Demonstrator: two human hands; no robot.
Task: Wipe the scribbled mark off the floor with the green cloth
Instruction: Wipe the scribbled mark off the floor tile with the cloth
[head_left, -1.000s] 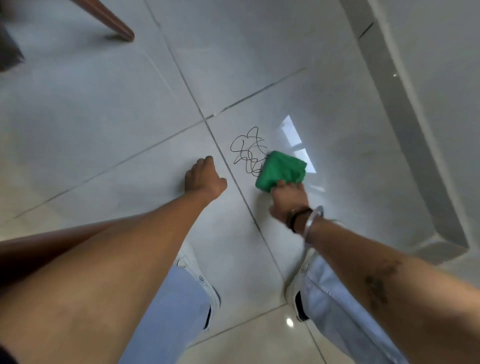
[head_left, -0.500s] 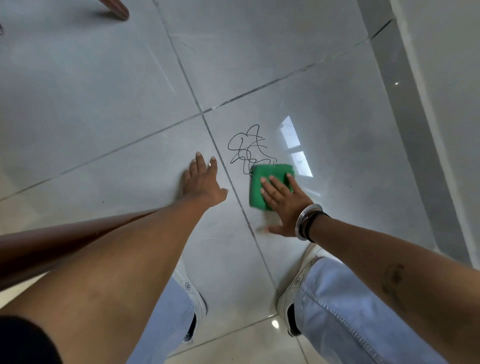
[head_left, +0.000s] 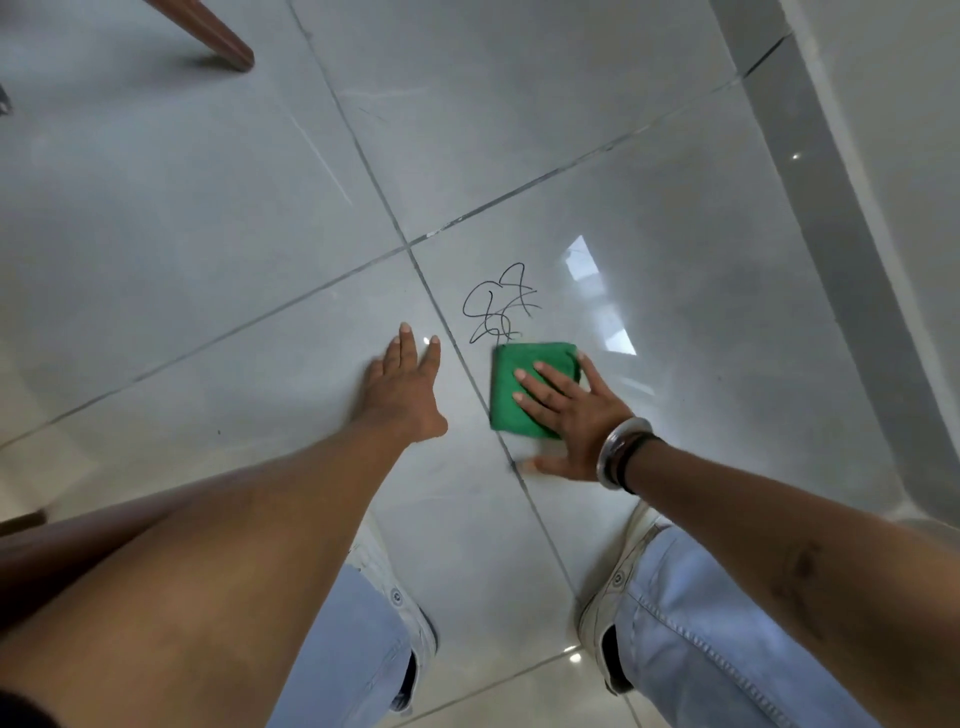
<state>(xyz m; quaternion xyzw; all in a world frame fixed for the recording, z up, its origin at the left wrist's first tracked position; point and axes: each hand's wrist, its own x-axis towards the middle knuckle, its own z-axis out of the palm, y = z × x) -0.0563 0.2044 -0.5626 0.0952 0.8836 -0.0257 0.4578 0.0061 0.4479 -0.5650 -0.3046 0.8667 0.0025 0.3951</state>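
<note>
Cloth: the folded square green cloth (head_left: 524, 384) lies flat on the glossy grey tiled floor (head_left: 208, 208), no longer bunched as a second ago, its far edge just touching the scribble's near end.
Right hand: the right hand (head_left: 569, 413) now lies spread, palm down, fingers pinning the cloth.
Left hand: the left hand (head_left: 405, 387) is flat and open on the neighbouring tile, bracing, holding nothing.
Mark: the thin black scribbled mark (head_left: 498, 306) looks mostly intact; its nearest loops may be gone, though glare makes that uncertain.
Meaning: wiping has barely begun, and a forward push comes next.
</note>
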